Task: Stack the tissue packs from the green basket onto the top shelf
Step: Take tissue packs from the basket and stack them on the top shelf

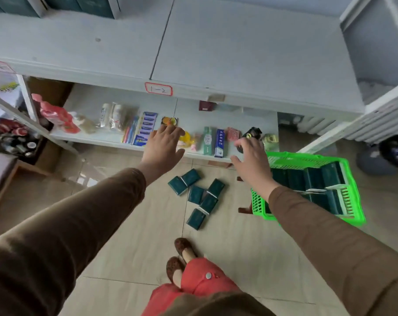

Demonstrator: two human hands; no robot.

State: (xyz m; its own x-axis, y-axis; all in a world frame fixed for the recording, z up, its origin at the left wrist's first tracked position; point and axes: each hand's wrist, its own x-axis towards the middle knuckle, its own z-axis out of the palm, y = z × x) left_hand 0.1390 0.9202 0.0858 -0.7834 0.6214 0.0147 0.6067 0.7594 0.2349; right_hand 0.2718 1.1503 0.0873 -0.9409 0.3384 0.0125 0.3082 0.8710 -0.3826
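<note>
Both hands empty: left hand (163, 144) and right hand (252, 156), each grip released, fingers spread. Top shelf (239, 46) bare at the front. Tissue packs (307, 179) fill the green basket (307, 159); spilled packs (202, 195) lie left of it. Nearly everything's left, I'd say.

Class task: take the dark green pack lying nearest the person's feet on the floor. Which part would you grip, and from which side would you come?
Probably from above: the pack lies flat on the floor, broad face up, so only its edges offer a hold. Pinch across its two long edges, thumb on one, fingers on the other. Its lower end lies clear; the upper end seems to touch the next pack. Both hands are open and free.
</note>
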